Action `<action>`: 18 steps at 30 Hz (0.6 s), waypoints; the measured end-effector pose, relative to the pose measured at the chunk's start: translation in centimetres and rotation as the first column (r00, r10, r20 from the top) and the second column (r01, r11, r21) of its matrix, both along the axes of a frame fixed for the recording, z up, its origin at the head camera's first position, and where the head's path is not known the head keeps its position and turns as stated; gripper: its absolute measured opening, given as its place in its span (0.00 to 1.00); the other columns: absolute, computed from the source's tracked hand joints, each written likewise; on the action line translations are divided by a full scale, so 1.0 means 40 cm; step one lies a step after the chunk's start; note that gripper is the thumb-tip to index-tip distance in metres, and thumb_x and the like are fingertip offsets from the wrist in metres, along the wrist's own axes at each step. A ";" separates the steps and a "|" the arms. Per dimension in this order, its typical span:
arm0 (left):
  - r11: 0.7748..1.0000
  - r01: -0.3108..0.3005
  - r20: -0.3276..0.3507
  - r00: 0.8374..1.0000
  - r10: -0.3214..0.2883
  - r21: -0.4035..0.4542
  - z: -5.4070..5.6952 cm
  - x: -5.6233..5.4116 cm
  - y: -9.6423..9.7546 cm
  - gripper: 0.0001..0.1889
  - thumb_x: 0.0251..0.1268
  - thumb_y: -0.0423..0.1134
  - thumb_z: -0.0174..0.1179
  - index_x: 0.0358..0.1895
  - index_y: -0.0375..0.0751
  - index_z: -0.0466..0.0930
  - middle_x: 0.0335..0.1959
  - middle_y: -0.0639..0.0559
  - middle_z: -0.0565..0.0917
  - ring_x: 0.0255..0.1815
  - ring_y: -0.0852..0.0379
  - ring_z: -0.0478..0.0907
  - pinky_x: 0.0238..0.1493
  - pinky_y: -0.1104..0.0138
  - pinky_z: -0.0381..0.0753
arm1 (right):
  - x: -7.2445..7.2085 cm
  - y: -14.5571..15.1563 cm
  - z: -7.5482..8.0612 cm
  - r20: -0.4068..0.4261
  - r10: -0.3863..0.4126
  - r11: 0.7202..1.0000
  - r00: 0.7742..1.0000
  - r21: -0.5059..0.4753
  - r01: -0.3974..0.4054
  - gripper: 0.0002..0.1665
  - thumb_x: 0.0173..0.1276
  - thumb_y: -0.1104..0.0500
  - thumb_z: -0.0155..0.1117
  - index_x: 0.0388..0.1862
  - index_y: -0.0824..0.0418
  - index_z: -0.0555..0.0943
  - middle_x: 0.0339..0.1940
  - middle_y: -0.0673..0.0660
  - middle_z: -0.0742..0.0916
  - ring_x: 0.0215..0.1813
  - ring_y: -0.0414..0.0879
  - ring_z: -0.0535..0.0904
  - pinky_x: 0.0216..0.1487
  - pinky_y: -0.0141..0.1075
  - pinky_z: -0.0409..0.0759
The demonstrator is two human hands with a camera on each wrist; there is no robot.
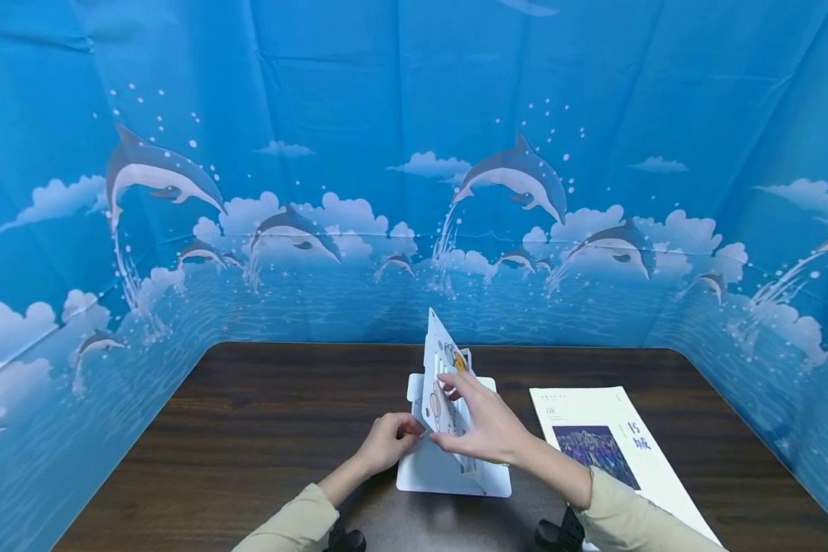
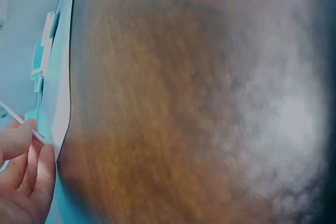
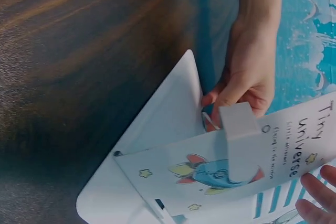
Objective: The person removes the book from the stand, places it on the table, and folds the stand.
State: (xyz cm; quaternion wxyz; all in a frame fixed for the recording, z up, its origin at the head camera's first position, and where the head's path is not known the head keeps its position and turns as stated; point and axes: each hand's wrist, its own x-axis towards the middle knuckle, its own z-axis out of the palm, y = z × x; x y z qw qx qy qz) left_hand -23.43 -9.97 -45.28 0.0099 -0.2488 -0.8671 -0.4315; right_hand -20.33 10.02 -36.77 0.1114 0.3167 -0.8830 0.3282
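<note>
A white book stand with a cartoon-printed panel [image 1: 436, 349] stands on the table, its panel tilted up over a flat white base [image 1: 455, 484]. My left hand [image 1: 386, 443] pinches a thin white part [image 2: 11, 113] at the panel's lower left edge. My right hand [image 1: 486, 425] holds the panel from the right, thumb low and fingers higher on the printed face. In the right wrist view, the panel bears "Tiny universe" lettering, a rocket picture and slots. A white bent tab [image 3: 242, 142] projects over it. The right thumb is hidden there.
A pale magazine [image 1: 645, 475] with a dark picture lies on the dark wooden table [image 1: 262, 406], right of the stand. A blue dolphin-printed cloth [image 1: 359, 153] hangs behind and along both sides. Black objects [image 1: 348, 540] show at the front edge.
</note>
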 end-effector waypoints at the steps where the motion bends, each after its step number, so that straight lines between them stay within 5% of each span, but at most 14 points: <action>1: 1.000 -0.001 -0.002 1.000 0.001 -0.003 -0.001 0.000 0.000 0.07 0.53 0.22 0.55 0.31 0.34 0.81 0.29 0.47 0.83 0.30 0.57 0.78 0.31 0.71 0.76 | 0.001 0.000 -0.003 -0.013 -0.008 1.000 1.000 0.003 0.008 0.43 0.47 0.42 0.68 0.61 0.57 0.67 0.49 0.51 0.78 0.47 0.45 0.77 0.41 0.38 0.78; 9: 1.000 -0.001 -0.031 1.000 0.001 -0.007 -0.001 0.010 0.005 0.04 0.53 0.23 0.56 0.30 0.32 0.80 0.27 0.47 0.82 0.28 0.56 0.78 0.29 0.71 0.76 | 0.008 0.008 -0.013 -0.060 -0.025 0.999 0.998 -0.024 0.023 0.39 0.48 0.44 0.68 0.58 0.57 0.71 0.50 0.50 0.78 0.46 0.45 0.78 0.42 0.39 0.78; 18: 1.000 -0.027 -0.052 0.998 0.027 -0.007 -0.006 0.012 0.008 0.03 0.57 0.29 0.58 0.30 0.32 0.80 0.25 0.50 0.81 0.26 0.61 0.76 0.28 0.72 0.75 | 0.013 0.040 -0.013 -0.022 -0.016 0.991 1.000 -0.135 0.013 0.38 0.46 0.52 0.70 0.59 0.57 0.71 0.50 0.51 0.78 0.47 0.47 0.77 0.46 0.46 0.78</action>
